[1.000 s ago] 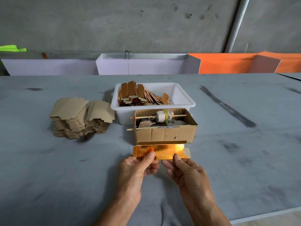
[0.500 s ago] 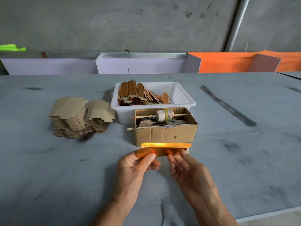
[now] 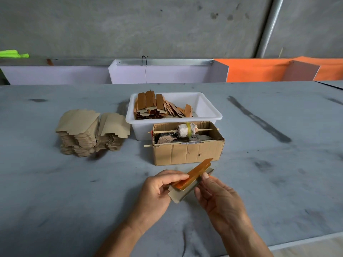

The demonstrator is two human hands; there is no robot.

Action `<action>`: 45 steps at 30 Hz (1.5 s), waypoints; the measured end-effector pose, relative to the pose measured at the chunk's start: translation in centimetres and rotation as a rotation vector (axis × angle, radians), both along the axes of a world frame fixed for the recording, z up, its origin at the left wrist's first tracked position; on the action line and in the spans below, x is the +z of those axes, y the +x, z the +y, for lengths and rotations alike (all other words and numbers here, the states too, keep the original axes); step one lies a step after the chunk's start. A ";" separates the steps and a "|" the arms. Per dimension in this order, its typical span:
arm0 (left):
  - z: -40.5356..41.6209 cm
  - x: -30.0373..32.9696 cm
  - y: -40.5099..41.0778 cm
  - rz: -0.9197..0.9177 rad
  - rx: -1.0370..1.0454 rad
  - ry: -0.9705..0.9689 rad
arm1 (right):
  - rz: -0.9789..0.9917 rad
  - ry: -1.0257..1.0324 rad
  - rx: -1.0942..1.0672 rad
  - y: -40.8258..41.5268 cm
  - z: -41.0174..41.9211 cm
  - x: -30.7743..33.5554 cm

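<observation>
- Foil-faced card blank [image 3: 191, 179]: half-folded, shiny orange-gold panel uppermost, plain grey flap below. It is held just above the desk [image 3: 55, 191], tilted, far end pointing at the cardboard box [image 3: 187, 153] and close to its front wall.
- Left grip [image 3: 157, 190]: closed on the near end of the blank, thumb on the orange face and fingers underneath.
- Right grip [image 3: 219, 199]: fingertips [image 3: 205, 176] lie against the long right edge. I cannot tell whether it pinches there or only presses; the thumb is hidden.
- Handling, as I judge it: very light, thin, springy along the creases. The foil face is likely slick and shows dents, so hold it by the edges and ends, not mid-panel. Squeezing hard would kink it.
- Best hold: one end pinched, the other hand running along the fold line.
- Around: a stack of flat blanks [image 3: 89, 132] well to the left, and a white plastic tub [image 3: 211, 112] behind the box, with folded pieces [image 3: 157, 106] heaped in its left half.
- In the box: a wrapped spool [image 3: 186, 130] on a thin stick laid across the top (a tape or glue feed, perhaps).
- In the way: the box stands between the blank and the tub, and the stick ends jut past its walls. Lift over, not around.
</observation>
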State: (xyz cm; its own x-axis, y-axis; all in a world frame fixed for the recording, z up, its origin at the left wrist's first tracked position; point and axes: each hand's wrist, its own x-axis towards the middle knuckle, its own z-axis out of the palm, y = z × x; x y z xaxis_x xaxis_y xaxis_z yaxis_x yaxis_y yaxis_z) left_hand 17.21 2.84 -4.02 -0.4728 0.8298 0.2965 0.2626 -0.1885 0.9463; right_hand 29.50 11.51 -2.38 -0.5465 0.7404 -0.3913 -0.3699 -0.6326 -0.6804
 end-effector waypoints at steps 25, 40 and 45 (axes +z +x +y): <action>1.4 1.0 -1.2 -0.296 0.081 -0.253 | 0.059 0.062 0.112 -0.8 -0.6 -0.5; 1.3 1.2 -0.4 -0.206 -0.032 -0.309 | -0.236 0.152 -0.008 -1.2 -0.8 -0.3; 1.1 1.2 -1.2 -0.177 -0.045 -0.332 | -0.269 0.229 0.031 -1.0 -0.5 0.0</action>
State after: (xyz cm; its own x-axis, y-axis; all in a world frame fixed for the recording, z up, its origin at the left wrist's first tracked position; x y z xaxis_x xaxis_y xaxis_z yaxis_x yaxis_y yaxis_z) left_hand 16.06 3.97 -2.81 -0.4534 0.8881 -0.0753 0.0878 0.1286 0.9878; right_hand 28.50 11.05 -2.40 -0.4703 0.8102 -0.3499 -0.1406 -0.4602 -0.8766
